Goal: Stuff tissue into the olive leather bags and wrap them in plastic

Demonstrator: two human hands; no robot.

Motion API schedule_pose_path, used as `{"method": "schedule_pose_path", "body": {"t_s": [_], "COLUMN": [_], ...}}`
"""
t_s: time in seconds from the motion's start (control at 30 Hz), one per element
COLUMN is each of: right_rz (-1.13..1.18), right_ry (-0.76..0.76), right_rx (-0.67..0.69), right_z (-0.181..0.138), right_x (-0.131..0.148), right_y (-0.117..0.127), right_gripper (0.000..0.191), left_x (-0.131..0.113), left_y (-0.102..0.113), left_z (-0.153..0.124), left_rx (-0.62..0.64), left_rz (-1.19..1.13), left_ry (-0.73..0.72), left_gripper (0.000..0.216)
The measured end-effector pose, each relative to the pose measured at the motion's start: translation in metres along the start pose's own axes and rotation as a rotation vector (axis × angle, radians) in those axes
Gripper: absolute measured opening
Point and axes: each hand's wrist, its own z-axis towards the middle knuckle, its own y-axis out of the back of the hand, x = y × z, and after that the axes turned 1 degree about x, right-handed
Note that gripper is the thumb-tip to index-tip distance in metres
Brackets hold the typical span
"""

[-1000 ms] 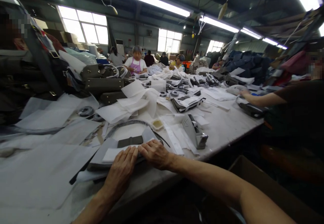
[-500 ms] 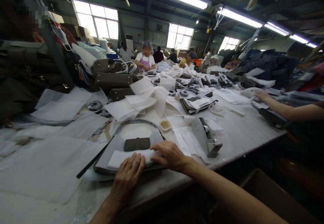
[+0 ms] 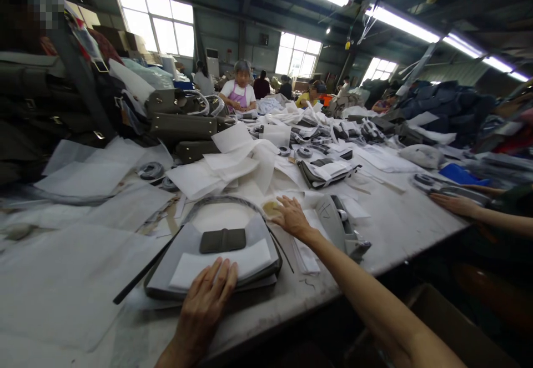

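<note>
A dark handbag (image 3: 153, 288) lies flat on the table in front of me, covered with a pale sheet. A wrapped handle (image 3: 227, 198) arches at its far side. On top rest a dark olive strap tab (image 3: 223, 240) and a folded white sheet (image 3: 250, 261). My left hand (image 3: 210, 293) lies on the near edge of that folded sheet, fingers stretched out. Beyond the bag's right side, my right hand (image 3: 293, 216) reaches with spread fingers to a small dish (image 3: 271, 209) of yellowish stuff, partly covering it. A grey tape dispenser (image 3: 333, 221) stands just right of this hand.
White sheets (image 3: 233, 162) lie in piles beyond the bag and at left. Another dark handbag (image 3: 308, 176) lies farther back. Dark bags (image 3: 183, 126) are stacked at the left. A co-worker's hand (image 3: 453, 204) rests by a bag at the right table edge.
My right hand has left the folded sheet and moved right and away to the dish. My left hand stays on the sheet. At right, the co-worker's hand has moved nearer and a blue item shows.
</note>
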Motion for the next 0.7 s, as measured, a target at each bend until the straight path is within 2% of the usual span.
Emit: {"method": "schedule_pose_path", "body": {"t_s": [0.17,0.27,0.37,0.47,0.57,0.7], "right_rz": [0.054,0.086,0.175,0.291,0.361,0.447], "right_ry": [-0.135,-0.207,-0.174,-0.136,-0.141,-0.160], "right_rx": [-0.036,-0.003,0.106,0.190,0.145,0.120], "right_z": [-0.027,-0.053,-0.078,-0.096,-0.104,-0.103], "right_x": [-0.039,-0.055,-0.059,-0.053,-0.048,-0.049], "right_y": [0.042,0.050,0.038,0.017,0.004,0.006], "right_gripper": [0.015,0.016,0.010,0.015,0.011,0.018], "left_x": [-0.002,-0.003,-0.005,-0.006,-0.007,-0.008], "left_y": [0.000,0.000,0.000,0.000,0.001,-0.002], "left_z": [0.000,0.001,0.002,0.002,0.003,0.004], "left_rx": [0.003,-0.002,-0.034,-0.045,-0.044,-0.079], "left_rz": [-0.007,-0.020,-0.029,-0.040,-0.047,-0.033], "left_ry": [0.014,0.027,0.041,0.048,0.044,0.045], "left_gripper": [0.043,0.042,0.041,0.039,0.039,0.039]}}
